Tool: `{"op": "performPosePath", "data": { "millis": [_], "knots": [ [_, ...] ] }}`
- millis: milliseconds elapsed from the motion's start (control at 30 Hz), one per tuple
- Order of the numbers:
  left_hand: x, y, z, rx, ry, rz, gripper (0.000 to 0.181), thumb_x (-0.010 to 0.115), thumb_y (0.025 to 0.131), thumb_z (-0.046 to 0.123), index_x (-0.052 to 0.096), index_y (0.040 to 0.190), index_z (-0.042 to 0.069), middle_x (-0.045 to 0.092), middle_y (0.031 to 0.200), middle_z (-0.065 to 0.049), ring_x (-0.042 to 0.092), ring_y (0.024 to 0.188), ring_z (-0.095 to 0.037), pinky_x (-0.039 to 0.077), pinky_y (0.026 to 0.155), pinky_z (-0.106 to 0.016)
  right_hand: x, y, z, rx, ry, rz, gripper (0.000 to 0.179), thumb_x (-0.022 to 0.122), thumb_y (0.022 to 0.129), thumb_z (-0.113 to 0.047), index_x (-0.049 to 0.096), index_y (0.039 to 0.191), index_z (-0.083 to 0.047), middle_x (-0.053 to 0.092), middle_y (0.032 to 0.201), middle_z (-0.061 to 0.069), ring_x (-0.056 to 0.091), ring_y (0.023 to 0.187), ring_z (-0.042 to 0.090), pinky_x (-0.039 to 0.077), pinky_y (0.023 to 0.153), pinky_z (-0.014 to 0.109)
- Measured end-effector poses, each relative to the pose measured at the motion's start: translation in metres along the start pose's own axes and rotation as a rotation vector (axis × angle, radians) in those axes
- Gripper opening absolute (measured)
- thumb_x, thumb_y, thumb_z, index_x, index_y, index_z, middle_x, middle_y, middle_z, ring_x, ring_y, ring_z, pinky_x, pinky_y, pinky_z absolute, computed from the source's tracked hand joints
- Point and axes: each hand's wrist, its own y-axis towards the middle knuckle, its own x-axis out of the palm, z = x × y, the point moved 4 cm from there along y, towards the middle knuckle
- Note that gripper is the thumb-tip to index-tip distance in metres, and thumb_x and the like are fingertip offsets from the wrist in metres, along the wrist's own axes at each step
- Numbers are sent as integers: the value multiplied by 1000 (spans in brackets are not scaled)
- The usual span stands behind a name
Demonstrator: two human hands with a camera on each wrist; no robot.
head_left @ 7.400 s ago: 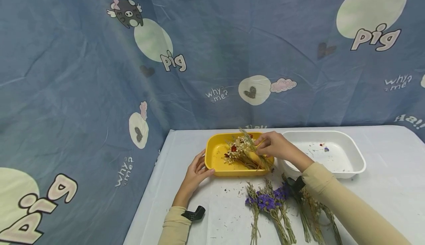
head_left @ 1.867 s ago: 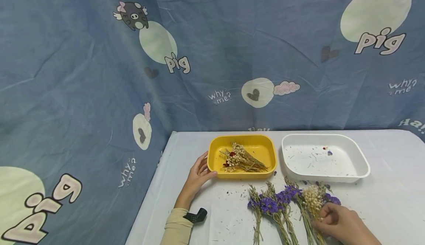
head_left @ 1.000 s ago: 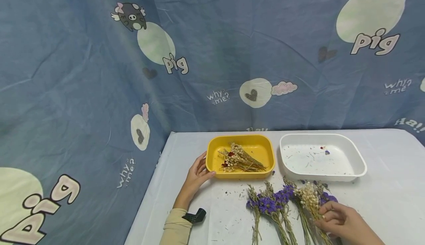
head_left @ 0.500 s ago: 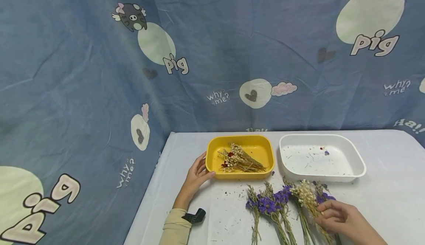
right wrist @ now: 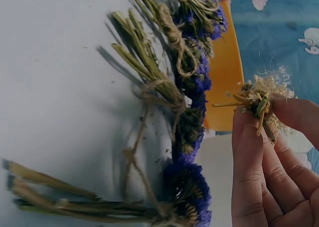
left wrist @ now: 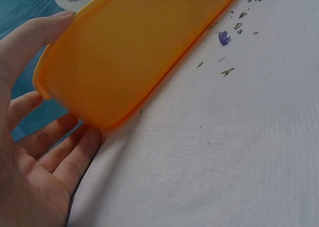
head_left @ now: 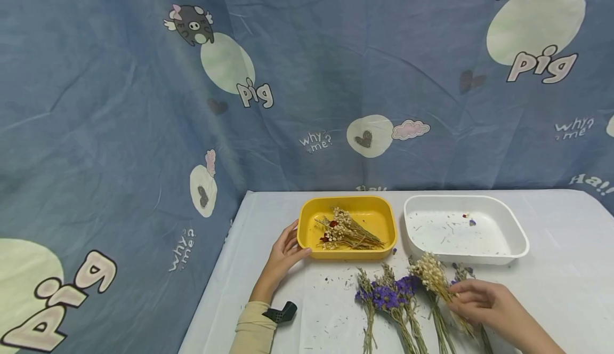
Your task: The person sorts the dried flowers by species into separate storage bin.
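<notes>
right grip point(head_left: 479, 302) pinches a dried cream-flower bunch point(head_left: 428, 272), its blooms just left of the fingertips; left grip point(head_left: 282, 255) rests relaxed against the yellow tray point(head_left: 346, 255). a light pinch should spare brittle stems.

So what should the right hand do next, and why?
Maybe carry the cream flower bunch to the yellow tray: the right hand pinches its stems, similar dried flowers lie in that tray, and the left hand holds the tray's end.
</notes>
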Motion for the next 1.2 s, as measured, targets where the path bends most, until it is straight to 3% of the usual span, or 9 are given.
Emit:
{"op": "performPosePath", "data": {
  "millis": [567, 1033, 1200],
  "knots": [
    [0, 0, -1, -3, 16, 8, 85, 83, 87, 12, 40, 157, 33, 53, 153, -9, 55, 140, -28, 52, 110, -25, -6, 42, -38, -95, -60, -33, 39, 69, 99, -16, 64, 128, 11, 79, 104, 18, 74, 80, 5, 63, 67, 28],
    [1, 0, 0, 3, 17, 4, 85, 83, 87, 11, 40, 157, 34, 53, 153, -9, 55, 140, -28, 53, 109, -23, -8, 85, -69, -124, -87, -27, 34, 77, 94, -20, 70, 118, 3, 79, 102, 16, 76, 83, 12, 64, 72, 27],
    [1, 0, -1, 5, 10, 10, 85, 83, 87, 11, 40, 158, 31, 53, 153, -10, 55, 140, -29, 52, 109, -24, -8, 105, -80, -117, -123, -31, 32, 77, 94, -20, 71, 118, 1, 79, 101, 14, 74, 82, 17, 63, 68, 33]
  ]
}}
